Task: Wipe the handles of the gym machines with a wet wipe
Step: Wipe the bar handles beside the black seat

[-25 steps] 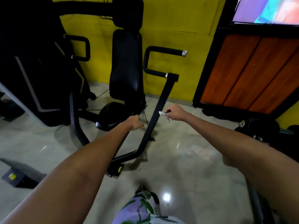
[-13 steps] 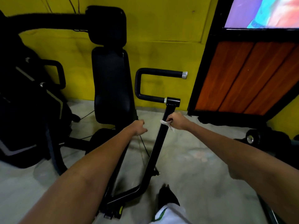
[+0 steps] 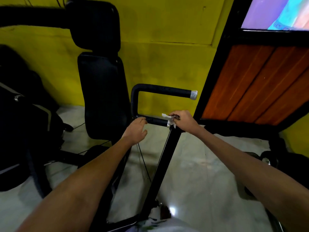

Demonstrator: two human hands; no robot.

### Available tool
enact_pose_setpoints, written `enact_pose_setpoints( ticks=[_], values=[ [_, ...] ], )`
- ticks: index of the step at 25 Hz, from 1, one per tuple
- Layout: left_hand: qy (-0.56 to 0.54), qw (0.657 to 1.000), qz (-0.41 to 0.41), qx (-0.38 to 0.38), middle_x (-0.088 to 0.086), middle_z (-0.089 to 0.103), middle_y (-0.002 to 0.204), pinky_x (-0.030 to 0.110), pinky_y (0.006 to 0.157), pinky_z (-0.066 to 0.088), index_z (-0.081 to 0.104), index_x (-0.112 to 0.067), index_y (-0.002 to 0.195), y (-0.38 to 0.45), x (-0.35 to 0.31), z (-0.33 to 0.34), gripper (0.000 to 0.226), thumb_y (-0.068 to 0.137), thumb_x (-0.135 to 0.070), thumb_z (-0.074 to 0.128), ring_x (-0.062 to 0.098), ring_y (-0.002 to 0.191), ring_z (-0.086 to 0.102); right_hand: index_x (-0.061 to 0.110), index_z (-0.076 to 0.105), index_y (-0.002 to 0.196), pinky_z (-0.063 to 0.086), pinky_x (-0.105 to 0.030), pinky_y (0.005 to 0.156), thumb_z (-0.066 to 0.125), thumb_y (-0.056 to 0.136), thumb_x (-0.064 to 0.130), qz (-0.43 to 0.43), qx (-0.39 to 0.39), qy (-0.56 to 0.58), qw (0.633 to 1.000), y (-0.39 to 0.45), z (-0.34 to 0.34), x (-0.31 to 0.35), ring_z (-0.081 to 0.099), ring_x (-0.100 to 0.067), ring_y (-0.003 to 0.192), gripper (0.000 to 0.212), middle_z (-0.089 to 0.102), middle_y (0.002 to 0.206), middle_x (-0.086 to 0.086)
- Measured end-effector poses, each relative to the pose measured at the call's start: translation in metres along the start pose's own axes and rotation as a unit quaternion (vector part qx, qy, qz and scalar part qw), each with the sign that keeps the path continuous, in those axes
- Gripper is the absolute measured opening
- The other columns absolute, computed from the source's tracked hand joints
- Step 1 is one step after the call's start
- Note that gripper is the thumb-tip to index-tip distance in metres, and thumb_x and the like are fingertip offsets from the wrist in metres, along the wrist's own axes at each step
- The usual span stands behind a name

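A black U-shaped handle (image 3: 160, 90) with a silver end cap tops the slanted black lever arm (image 3: 164, 164) of a gym machine. My right hand (image 3: 183, 120) pinches a crumpled white wet wipe (image 3: 167, 117) and holds it against the right end of the handle's lower bar, at the joint with the lever arm. My left hand (image 3: 136, 132) is at the left end of that lower bar, fingers spread and reaching onto it, holding nothing.
The machine's black padded backrest (image 3: 103, 94) and head pad (image 3: 95, 22) stand left of the handle against a yellow wall. Another black machine (image 3: 21, 114) fills the left side. An orange panelled partition (image 3: 260, 84) with a screen above stands at right. Cables cross the glossy floor (image 3: 192, 173).
I have stepped closer to the machine. My right hand with the wipe rose from the lever arm to the lower handle bar. My left hand uncurled from a loose fist and reached to the bar.
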State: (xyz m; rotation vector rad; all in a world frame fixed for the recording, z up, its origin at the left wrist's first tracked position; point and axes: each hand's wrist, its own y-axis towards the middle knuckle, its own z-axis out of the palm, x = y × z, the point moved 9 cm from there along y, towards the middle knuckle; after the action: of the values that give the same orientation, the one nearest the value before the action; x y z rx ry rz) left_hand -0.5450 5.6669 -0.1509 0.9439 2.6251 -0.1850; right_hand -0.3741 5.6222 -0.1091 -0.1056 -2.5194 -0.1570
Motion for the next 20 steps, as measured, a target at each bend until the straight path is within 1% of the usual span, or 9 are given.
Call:
enact_pose_setpoints(
  ticks=[2,4,6,9,11,14,15,17,20],
  values=[
    [0.022,0.999,0.042,-0.026,0.015,0.038,0.144,0.028,0.114,0.017,0.049,0.001,0.128,0.006,-0.005,0.005,0.043,0.089,-0.014,0.056,0.027,0.137,0.031,0.000,0.068,0.107,0.049,-0.032,0.081,0.055,0.085,-0.002,-0.019,-0.025,-0.004,0.999,-0.001,-0.006,0.002,0.064,-0.028,0.094,0.026,0.069,0.104,-0.016],
    [0.035,0.997,0.063,-0.038,0.018,0.037,0.144,0.032,0.115,0.019,0.050,0.003,0.126,0.013,-0.006,0.008,0.045,0.086,-0.014,0.060,0.031,0.136,0.032,0.000,0.068,0.106,0.051,-0.033,0.080,0.057,0.084,-0.002,-0.046,-0.072,-0.002,0.996,-0.003,-0.023,0.007,0.064,-0.028,0.090,0.025,0.069,0.102,-0.016],
    [0.048,0.994,0.082,-0.056,0.020,0.037,0.143,0.036,0.114,0.023,0.052,0.003,0.124,0.024,-0.004,0.003,0.047,0.082,-0.015,0.063,0.034,0.135,0.034,-0.001,0.068,0.105,0.054,-0.039,0.079,0.059,0.083,-0.004,-0.054,-0.152,-0.005,0.987,-0.003,-0.050,0.009,0.066,-0.030,0.087,0.024,0.069,0.100,-0.017],
    [0.082,0.985,0.099,-0.114,0.023,0.040,0.141,0.044,0.110,0.029,0.053,0.004,0.122,0.041,-0.004,-0.024,0.051,0.079,-0.021,0.066,0.037,0.131,0.039,-0.002,0.068,0.102,0.053,-0.037,0.077,0.057,0.082,-0.006,-0.023,-0.293,-0.022,0.956,-0.001,-0.095,0.003,0.065,-0.030,0.088,0.023,0.069,0.100,-0.018],
    [0.088,0.983,0.079,-0.142,0.023,0.033,0.145,0.043,0.113,0.025,0.046,0.007,0.130,0.051,0.002,-0.043,0.062,0.080,-0.023,0.065,0.036,0.136,0.032,-0.002,0.066,0.105,0.053,-0.038,0.074,0.055,0.085,-0.005,-0.002,-0.339,-0.091,0.936,0.007,-0.109,0.003,0.064,-0.031,0.089,0.023,0.067,0.101,-0.019],
    [0.066,0.986,0.042,-0.150,0.018,0.015,0.154,0.038,0.117,0.005,0.020,0.004,0.145,0.071,0.012,-0.061,0.082,0.083,-0.028,0.062,0.031,0.144,0.010,-0.007,0.066,0.099,0.058,-0.039,0.063,0.065,0.072,-0.012,-0.003,-0.321,-0.239,0.917,0.022,-0.088,0.013,0.065,-0.035,0.078,0.028,0.067,0.091,-0.023],
    [0.058,0.987,0.035,-0.146,0.016,0.010,0.155,0.036,0.117,0.000,0.012,0.002,0.147,0.078,0.014,-0.063,0.085,0.084,-0.029,0.061,0.030,0.145,0.004,-0.009,0.066,0.097,0.058,-0.040,0.064,0.068,0.067,-0.013,-0.011,-0.306,-0.261,0.915,0.024,-0.077,0.016,0.065,-0.036,0.078,0.031,0.067,0.089,-0.024],
    [0.055,0.988,0.024,-0.140,0.014,0.007,0.156,0.035,0.117,-0.003,0.005,-0.002,0.148,0.088,0.015,-0.064,0.086,0.087,-0.031,0.058,0.027,0.145,0.001,-0.009,0.064,0.101,0.056,-0.041,0.079,0.069,0.072,-0.005,-0.005,-0.279,-0.263,0.924,0.022,-0.065,0.017,0.064,-0.035,0.089,0.029,0.066,0.096,-0.023],
    [0.063,0.985,0.017,-0.161,0.014,0.021,0.151,0.038,0.118,0.008,0.011,-0.005,0.149,0.088,0.016,-0.069,0.082,0.087,-0.031,0.057,0.028,0.142,0.015,-0.006,0.064,0.109,0.044,-0.044,0.096,0.063,0.080,0.001,-0.008,-0.269,-0.278,0.922,0.015,-0.067,0.007,0.061,-0.035,0.106,0.030,0.065,0.110,-0.021]
  ],
)
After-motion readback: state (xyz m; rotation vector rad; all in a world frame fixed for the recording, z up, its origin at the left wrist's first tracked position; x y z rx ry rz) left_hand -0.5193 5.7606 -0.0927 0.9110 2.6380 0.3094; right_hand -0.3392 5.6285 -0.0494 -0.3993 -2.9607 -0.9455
